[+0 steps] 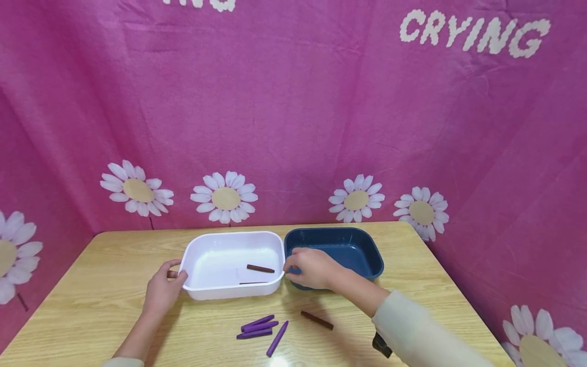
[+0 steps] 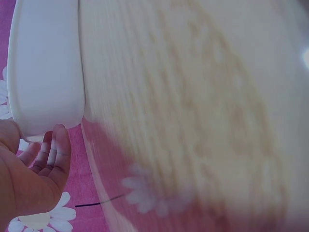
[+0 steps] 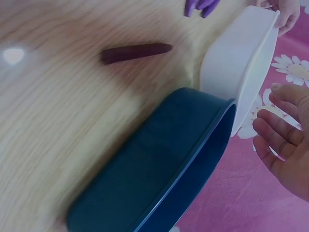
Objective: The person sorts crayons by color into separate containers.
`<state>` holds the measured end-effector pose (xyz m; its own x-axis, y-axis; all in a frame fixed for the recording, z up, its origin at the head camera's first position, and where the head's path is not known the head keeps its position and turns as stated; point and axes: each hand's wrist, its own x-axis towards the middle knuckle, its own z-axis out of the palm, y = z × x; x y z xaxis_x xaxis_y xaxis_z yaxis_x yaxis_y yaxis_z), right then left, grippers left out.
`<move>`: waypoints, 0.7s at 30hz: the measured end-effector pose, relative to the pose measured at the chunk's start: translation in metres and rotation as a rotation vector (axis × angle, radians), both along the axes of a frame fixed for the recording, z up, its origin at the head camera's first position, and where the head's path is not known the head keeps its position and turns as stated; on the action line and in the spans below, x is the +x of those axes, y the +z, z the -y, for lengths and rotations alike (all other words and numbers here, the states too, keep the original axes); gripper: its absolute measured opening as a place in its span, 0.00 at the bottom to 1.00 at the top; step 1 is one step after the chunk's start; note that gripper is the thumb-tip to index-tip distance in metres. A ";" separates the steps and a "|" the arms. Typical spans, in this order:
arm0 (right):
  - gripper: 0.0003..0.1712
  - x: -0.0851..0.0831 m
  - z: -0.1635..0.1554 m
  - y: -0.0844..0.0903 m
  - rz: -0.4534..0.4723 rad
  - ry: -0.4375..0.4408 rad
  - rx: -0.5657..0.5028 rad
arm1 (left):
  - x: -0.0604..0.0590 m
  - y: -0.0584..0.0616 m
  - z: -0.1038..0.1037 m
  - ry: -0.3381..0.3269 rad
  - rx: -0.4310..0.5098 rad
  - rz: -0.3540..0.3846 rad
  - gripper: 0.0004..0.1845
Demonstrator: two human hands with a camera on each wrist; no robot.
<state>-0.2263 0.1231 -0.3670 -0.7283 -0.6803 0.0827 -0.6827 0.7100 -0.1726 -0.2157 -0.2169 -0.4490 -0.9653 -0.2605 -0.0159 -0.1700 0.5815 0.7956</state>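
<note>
My left hand (image 1: 164, 286) grips the left end of a white plastic tub (image 1: 229, 292), thumb at the rim and fingers against the outer wall (image 2: 48, 67). Two brown crayons (image 1: 260, 268) lie inside, one partly hidden by the front wall. Over the left side of a navy blue tub (image 1: 341, 237) hovers my right hand (image 1: 314, 267), fingertips near the white tub's right rim. In the right wrist view its fingers (image 3: 277, 128) are loosely bent with nothing between them. A brown crayon (image 1: 317, 320) and several purple crayons (image 1: 258, 326) lie on the table in front.
Both tubs stand side by side near the back edge of the wooden table (image 1: 114, 255). A pink cloth backdrop (image 1: 293, 112) with daisies and white lettering hangs behind and at the sides.
</note>
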 end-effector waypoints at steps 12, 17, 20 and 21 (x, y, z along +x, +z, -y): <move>0.08 0.017 -0.034 -0.012 0.000 0.038 0.050 | 0.001 0.001 0.003 -0.001 0.000 0.006 0.26; 0.06 0.024 -0.050 -0.020 0.026 0.039 0.030 | 0.000 0.001 0.002 -0.003 -0.003 0.008 0.27; 0.06 0.027 -0.059 -0.025 0.038 0.027 0.015 | -0.001 0.001 0.001 -0.005 0.000 0.011 0.27; 0.06 0.027 -0.062 -0.027 0.037 0.025 0.013 | -0.001 0.001 0.001 -0.004 0.001 0.016 0.27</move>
